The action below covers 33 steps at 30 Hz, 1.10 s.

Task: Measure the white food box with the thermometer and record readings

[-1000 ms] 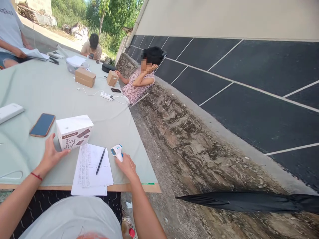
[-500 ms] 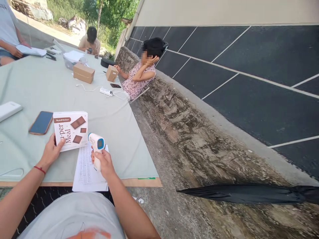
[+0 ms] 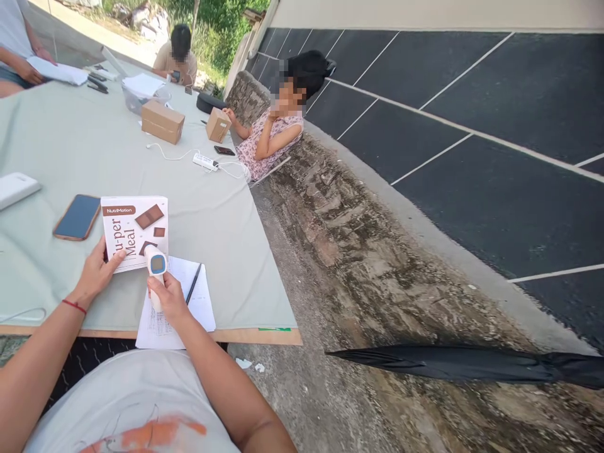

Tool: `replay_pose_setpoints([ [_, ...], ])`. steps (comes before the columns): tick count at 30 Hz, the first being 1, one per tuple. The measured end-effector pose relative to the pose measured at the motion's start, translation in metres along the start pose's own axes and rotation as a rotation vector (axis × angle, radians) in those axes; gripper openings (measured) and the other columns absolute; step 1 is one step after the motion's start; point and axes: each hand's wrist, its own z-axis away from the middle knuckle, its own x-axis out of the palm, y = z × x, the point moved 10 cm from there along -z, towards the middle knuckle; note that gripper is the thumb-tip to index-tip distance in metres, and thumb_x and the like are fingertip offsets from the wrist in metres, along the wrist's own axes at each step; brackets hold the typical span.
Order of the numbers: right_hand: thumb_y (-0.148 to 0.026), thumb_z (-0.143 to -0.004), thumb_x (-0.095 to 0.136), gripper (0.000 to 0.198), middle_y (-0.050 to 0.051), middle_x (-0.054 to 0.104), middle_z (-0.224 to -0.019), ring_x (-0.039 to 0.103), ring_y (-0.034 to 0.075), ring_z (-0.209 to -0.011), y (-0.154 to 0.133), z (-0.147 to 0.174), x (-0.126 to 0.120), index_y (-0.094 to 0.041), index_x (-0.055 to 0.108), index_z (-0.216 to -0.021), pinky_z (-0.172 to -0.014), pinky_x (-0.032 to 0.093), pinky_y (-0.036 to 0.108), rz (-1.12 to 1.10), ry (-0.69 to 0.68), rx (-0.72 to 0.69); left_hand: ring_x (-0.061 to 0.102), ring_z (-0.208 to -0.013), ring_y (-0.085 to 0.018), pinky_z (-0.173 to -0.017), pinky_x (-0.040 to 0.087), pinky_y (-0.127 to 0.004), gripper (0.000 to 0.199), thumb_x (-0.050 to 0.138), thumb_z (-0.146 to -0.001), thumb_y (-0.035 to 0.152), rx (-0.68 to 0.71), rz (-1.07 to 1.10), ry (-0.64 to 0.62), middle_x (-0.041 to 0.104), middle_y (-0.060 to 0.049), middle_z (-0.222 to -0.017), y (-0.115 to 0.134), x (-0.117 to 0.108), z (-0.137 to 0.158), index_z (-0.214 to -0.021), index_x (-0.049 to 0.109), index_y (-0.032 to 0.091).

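My left hand (image 3: pixel 100 269) grips the lower left corner of a white and brown meal box (image 3: pixel 129 229), its printed front turned toward me. In my right hand (image 3: pixel 168 298) is a white infrared thermometer (image 3: pixel 156 267) with a blue-rimmed screen. The thermometer's head overlaps the box's lower right part; whether they touch I cannot tell. Below my right hand, printed paper sheets (image 3: pixel 201 308) lie at the table's near edge with a black pen (image 3: pixel 194 283) on them. A phone (image 3: pixel 77 217) lies left of the box.
On the cloth-covered table (image 3: pixel 226 251) are a white power bank (image 3: pixel 17 190), cardboard boxes (image 3: pixel 163 121), a power strip (image 3: pixel 205 162) and a plastic bin (image 3: pixel 134 100). A person (image 3: pixel 268 135) sits at the right side; others are farther back. A folded black umbrella (image 3: pixel 448 365) is at lower right.
My right hand has moved left with the thermometer, now in front of the box and turned to face it. The pen on the papers has come into sight. The camera view has shifted slightly.
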Motion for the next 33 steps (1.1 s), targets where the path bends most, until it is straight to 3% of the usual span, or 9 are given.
replay_pose_setpoints([
  [17,-0.065,-0.065,0.071,0.048,-0.005,0.051,-0.06,0.044,0.012,-0.056,0.0,0.004,0.001,-0.021,0.054,-0.077,-0.056,0.034,0.027,0.012,-0.01,0.018,0.065,-0.106,-0.033,-0.091,0.055,-0.047,0.075,0.056,-0.078,0.078,-0.003,0.066,-0.003,0.069,-0.011,-0.12,-0.001,0.0,-0.001,-0.126,0.054,0.02],
  [24,-0.061,-0.065,0.073,0.046,-0.005,0.052,-0.063,0.045,0.013,-0.062,0.004,0.004,0.002,-0.021,0.053,-0.079,-0.057,0.035,0.026,0.011,-0.006,0.016,0.064,-0.111,-0.035,-0.093,0.055,-0.051,0.086,0.076,-0.064,0.069,-0.01,0.085,-0.037,0.066,-0.012,-0.125,0.001,0.003,0.0,-0.131,0.051,0.021],
  [30,-0.054,-0.07,0.068,0.036,-0.005,0.051,-0.062,0.044,0.012,-0.058,-0.002,0.015,-0.004,-0.021,0.053,-0.075,-0.056,0.035,0.025,-0.04,-0.029,0.052,0.061,-0.115,-0.035,-0.099,0.051,-0.052,0.073,0.07,-0.075,0.062,0.1,0.06,0.007,0.064,-0.012,-0.126,0.018,-0.001,0.002,-0.13,0.051,0.019],
  [33,-0.051,-0.073,0.067,0.033,-0.003,0.058,-0.071,0.051,0.014,-0.068,-0.022,0.027,-0.02,-0.021,0.06,-0.081,-0.064,0.042,0.026,0.02,0.013,-0.018,0.058,-0.119,-0.036,-0.099,0.05,-0.053,0.073,0.069,-0.076,0.06,0.129,0.039,0.079,0.062,-0.012,-0.127,0.019,-0.008,0.002,-0.133,0.048,0.02],
])
